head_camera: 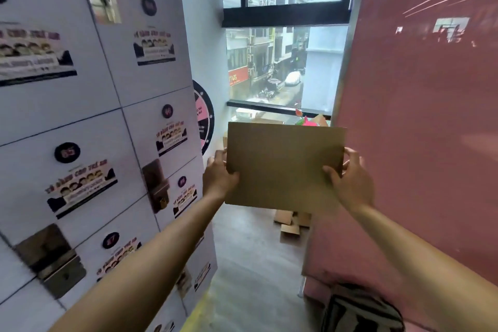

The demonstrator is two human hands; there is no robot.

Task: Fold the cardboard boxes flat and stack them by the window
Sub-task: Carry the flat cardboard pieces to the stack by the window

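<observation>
1. Head view, taking the dark-framed window (287,15) as landmark and starting left of it: a wall of white numbered locker doors (80,116) with printed stickers; at least six doors show, more are cut off by the edge
2. One left hand (218,174) grips the left edge of one flat brown cardboard sheet (283,167), thumb on the near face, fingers curled behind
3. That folded sheet is held upright in the air below the window, above the grey floor
4. On the floor under the window lie small brown cardboard pieces (292,221), perhaps three or four; the sheet hides part of them, so the count is unsure
5. One right hand (350,176) pinches the sheet's right edge in the same way
6. Right of the window stands one glossy pink panel (417,116)
7. Risk, as I judge it: the passage is narrow, so the wide sheet could knock the lockers or panel; dropped loosely, it could slide off the uneven pieces or spring open
</observation>
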